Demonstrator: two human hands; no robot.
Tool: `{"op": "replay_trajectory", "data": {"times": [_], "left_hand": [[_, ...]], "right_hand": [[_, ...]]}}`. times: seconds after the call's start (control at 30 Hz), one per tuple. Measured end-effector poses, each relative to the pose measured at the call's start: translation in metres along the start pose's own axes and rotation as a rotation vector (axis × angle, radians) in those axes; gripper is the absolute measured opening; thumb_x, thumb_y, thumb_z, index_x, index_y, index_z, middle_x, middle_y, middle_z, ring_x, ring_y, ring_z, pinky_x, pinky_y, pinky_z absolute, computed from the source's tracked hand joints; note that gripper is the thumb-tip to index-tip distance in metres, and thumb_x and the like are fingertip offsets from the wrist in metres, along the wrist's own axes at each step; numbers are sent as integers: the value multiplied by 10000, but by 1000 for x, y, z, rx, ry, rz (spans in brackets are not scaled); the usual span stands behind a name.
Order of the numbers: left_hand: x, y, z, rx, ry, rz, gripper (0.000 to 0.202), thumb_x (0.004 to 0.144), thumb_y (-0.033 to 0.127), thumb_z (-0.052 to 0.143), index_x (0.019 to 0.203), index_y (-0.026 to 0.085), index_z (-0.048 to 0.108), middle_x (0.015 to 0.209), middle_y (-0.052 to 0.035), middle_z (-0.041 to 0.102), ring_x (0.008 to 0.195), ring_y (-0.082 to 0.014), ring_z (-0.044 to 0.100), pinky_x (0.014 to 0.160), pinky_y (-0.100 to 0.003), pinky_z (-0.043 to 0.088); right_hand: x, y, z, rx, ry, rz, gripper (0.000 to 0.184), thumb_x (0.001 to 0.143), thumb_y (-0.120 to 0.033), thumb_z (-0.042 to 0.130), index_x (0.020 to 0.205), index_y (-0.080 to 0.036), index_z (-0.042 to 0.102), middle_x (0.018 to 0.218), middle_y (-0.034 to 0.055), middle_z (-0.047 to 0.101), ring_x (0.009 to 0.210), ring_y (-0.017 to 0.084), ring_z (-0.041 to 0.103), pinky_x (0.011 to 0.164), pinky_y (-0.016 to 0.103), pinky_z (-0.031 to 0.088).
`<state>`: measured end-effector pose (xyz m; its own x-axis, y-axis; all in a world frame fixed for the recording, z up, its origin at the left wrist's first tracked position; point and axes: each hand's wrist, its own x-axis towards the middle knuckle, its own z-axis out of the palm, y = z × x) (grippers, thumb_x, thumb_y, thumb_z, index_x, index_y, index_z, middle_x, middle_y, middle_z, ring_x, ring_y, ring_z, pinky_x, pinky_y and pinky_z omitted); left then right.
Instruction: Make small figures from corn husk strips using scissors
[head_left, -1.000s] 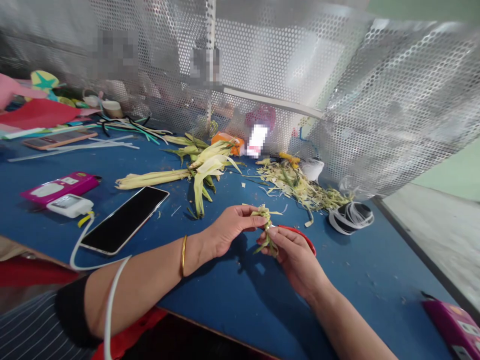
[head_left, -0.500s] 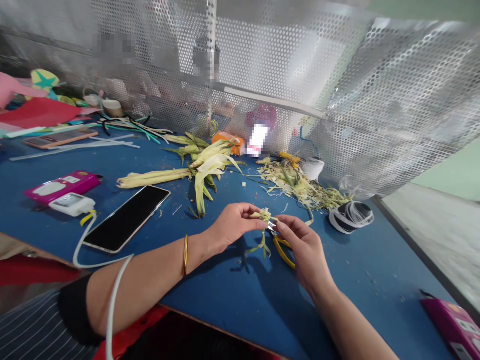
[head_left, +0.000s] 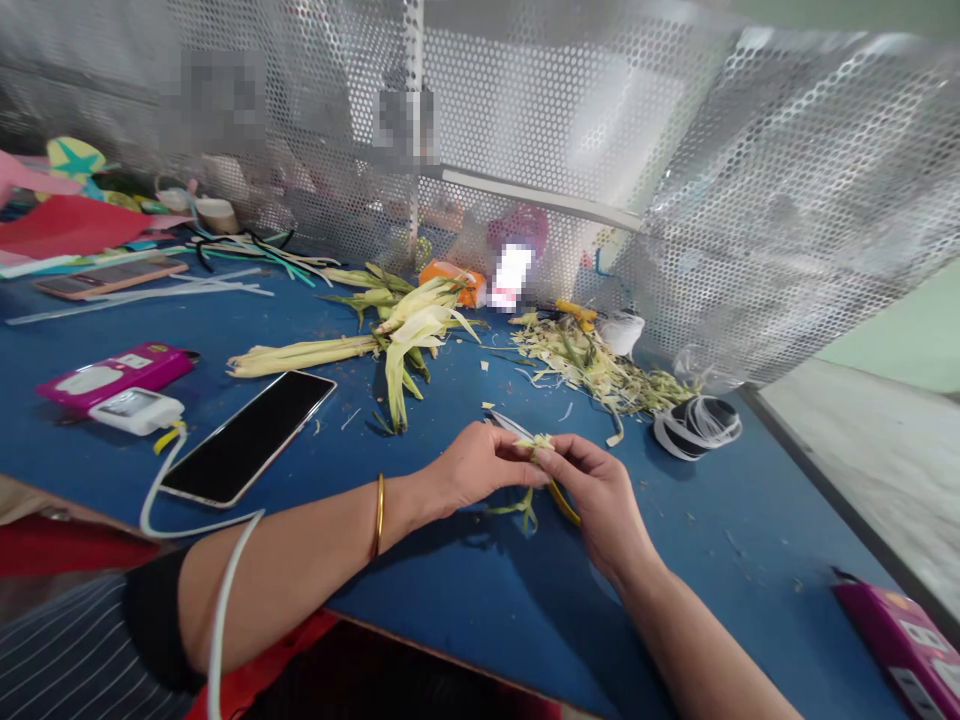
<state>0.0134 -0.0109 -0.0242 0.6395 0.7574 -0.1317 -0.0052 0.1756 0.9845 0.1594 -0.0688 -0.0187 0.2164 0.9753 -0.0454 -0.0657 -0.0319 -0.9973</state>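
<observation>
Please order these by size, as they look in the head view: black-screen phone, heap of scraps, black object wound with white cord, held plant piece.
1. Black-screen phone and heap of scraps: too alike to rank; the phone lies nearer the camera.
2. Black object wound with white cord.
3. Held plant piece, partly hidden.

No readable text, brand or number. Purple pack point(head_left: 120, 375) left of left hand point(head_left: 480, 465): pale label patches, print too small. White gadget point(head_left: 136, 410) beside that pack: small grey screen, illegible. Other purple pack point(head_left: 904, 645), right of right hand point(head_left: 596, 490): same. Lit screen point(head_left: 512, 273) beyond both hands: pixelated.
</observation>
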Motion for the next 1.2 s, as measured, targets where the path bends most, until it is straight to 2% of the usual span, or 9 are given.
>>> {"op": "replay_trajectory", "data": {"times": [0.1, 0.27, 0.5, 0.73, 0.9, 1.0, 1.07, 1.13, 1.2], "left_hand": [[-1, -2, 0, 2, -2, 18, 186, 646, 316, 779, 719, 152, 729, 697, -17, 692, 692, -157, 623, 739, -281, 467], [-4, 3, -4, 114, -91, 44, 212, 691, 368, 750, 650, 162, 724, 657, -22, 672, 617, -128, 562, 630, -248, 419], [-10, 16, -6, -10, -123, -88, 381, 693, 540, 746, 668, 160, 725, 663, -24, 649, 608, -111, 508, 614, -245, 393], [-10, 15, -5, 50, -103, -32, 370, 697, 524, 749, 610, 170, 689, 668, -23, 639, 686, -139, 553, 694, -244, 426], [-5, 12, -15, 228, 87, 132, 312, 766, 457, 689, 886, 173, 742, 788, -33, 706, 723, -163, 606, 696, -254, 446], [-4, 16, -19, 214, 244, 134, 236, 772, 367, 680, 880, 164, 732, 793, -43, 716, 700, -154, 615, 701, -260, 461], [-4, 17, -18, 161, 257, 62, 174, 778, 303, 659, 842, 154, 724, 762, -46, 713, 654, -138, 605, 674, -257, 465], [-5, 17, -15, 119, 215, -10, 126, 769, 244, 650, 816, 148, 715, 739, -47, 711, 623, -126, 598, 643, -250, 464], [-5, 15, -12, 106, 167, -48, 92, 753, 202, 646, 793, 143, 705, 718, -47, 708, 611, -122, 599, 633, -247, 466]], "right_hand": [[0, 3, -1, 4, -55, -6, 301, 673, -455, 786, 727, -184, 668, 645, -1, 636, 596, 135, 526, 580, 259, 407], [0, 3, -4, 89, -199, 30, 295, 764, -454, 723, 709, -179, 633, 651, 3, 624, 601, 136, 536, 609, 265, 417], [-1, 0, -5, 137, -209, -1, 222, 760, -394, 741, 754, -197, 641, 672, -12, 630, 634, 137, 567, 655, 263, 436], [1, -1, -7, 72, -232, -10, 254, 716, -425, 770, 756, -199, 660, 682, -12, 623, 650, 141, 556, 671, 274, 437], [7, -4, -17, -151, -57, -82, 346, 710, -523, 744, 700, -189, 655, 623, -12, 573, 599, 130, 499, 593, 259, 407], [26, -15, -38, -245, 48, -120, 357, 712, -529, 737, 679, -184, 648, 596, -15, 568, 557, 119, 476, 564, 264, 392], [51, -29, -60, -284, 142, -156, 385, 629, -529, 783, 628, -176, 630, 571, -14, 558, 547, 125, 487, 557, 279, 398], [80, -49, -85, -462, 418, -179, 379, 629, -525, 762, 629, -165, 642, 564, 9, 577, 539, 143, 515, 555, 312, 410], [106, -71, -112, -540, 551, -175, 354, 680, -480, 728, 587, -155, 621, 542, 38, 563, 553, 170, 544, 554, 348, 390]]}}
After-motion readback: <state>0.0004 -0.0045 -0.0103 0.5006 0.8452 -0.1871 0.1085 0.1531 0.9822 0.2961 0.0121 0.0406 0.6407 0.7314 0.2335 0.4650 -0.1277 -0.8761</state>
